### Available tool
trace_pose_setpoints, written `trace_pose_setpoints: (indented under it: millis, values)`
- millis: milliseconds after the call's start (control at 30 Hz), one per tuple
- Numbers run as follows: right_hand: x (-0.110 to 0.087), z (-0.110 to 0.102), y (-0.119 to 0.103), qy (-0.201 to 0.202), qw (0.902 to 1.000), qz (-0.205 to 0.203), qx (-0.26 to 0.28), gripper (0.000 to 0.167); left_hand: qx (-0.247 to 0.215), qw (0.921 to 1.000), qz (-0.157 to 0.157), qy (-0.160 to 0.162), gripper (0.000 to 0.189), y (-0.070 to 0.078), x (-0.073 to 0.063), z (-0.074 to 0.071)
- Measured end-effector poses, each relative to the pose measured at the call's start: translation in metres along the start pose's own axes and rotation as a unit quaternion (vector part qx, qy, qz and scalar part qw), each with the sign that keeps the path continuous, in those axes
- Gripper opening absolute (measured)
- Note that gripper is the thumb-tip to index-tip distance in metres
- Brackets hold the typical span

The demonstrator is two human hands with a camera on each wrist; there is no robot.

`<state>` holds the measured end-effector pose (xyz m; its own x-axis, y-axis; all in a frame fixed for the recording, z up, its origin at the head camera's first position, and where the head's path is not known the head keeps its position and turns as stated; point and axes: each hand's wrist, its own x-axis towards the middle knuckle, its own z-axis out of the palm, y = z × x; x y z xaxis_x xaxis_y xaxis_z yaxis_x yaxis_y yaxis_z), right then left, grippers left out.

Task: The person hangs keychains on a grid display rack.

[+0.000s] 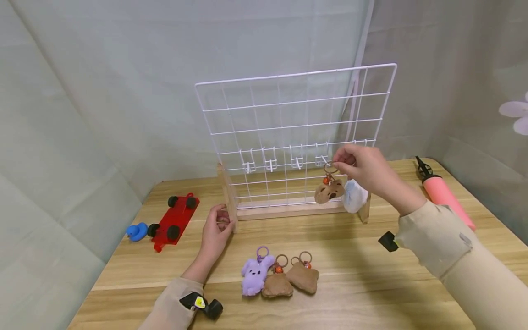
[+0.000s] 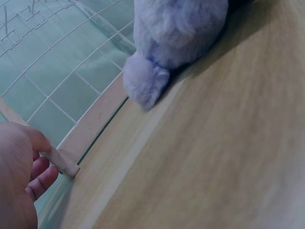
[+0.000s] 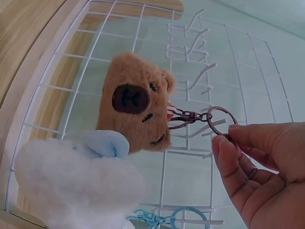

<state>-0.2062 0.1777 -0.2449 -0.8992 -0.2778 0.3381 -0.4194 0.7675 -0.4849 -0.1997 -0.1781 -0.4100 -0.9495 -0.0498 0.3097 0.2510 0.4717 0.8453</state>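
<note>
My right hand pinches the metal ring of a brown plush bear keychain between thumb and fingertips. The bear hangs in front of a white wire grid rack, its ring close to the hook second from the right. A white and pale blue plush keychain hangs beside it at the rack's right end. My left hand grips the wooden side foot of the rack, thumb on one side and fingers curled on the other.
A purple plush keychain and two brown plush keychains, one in the middle and one on the right, lie on the wooden table. At left are a red toy car and blue duck; at right, a pink pump.
</note>
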Motion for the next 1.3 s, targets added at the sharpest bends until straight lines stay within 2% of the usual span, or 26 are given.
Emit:
trace_pose_setpoints:
  millis: [333, 533, 700, 1300]
  values:
    - [0.009, 0.005, 0.002, -0.023, 0.9994, 0.026, 0.01, 0.007, 0.002, 1.0, 0.005, 0.001, 0.047, 0.0, 0.001, 0.0]
    - [0.011, 0.007, 0.003, -0.029, 0.9991, 0.032, 0.004, 0.008, -0.003, 1.0, -0.006, 0.004, 0.051, -0.025, 0.008, 0.006]
    - [0.012, 0.008, 0.004, -0.027, 0.9992, 0.029, 0.0, 0.007, -0.001, 0.9999, 0.011, 0.007, 0.05, -0.037, 0.01, 0.007]
    - [0.014, 0.011, 0.006, -0.029, 0.999, 0.033, 0.01, 0.008, 0.017, 0.9994, 0.025, 0.018, 0.05, -0.039, 0.009, 0.007]
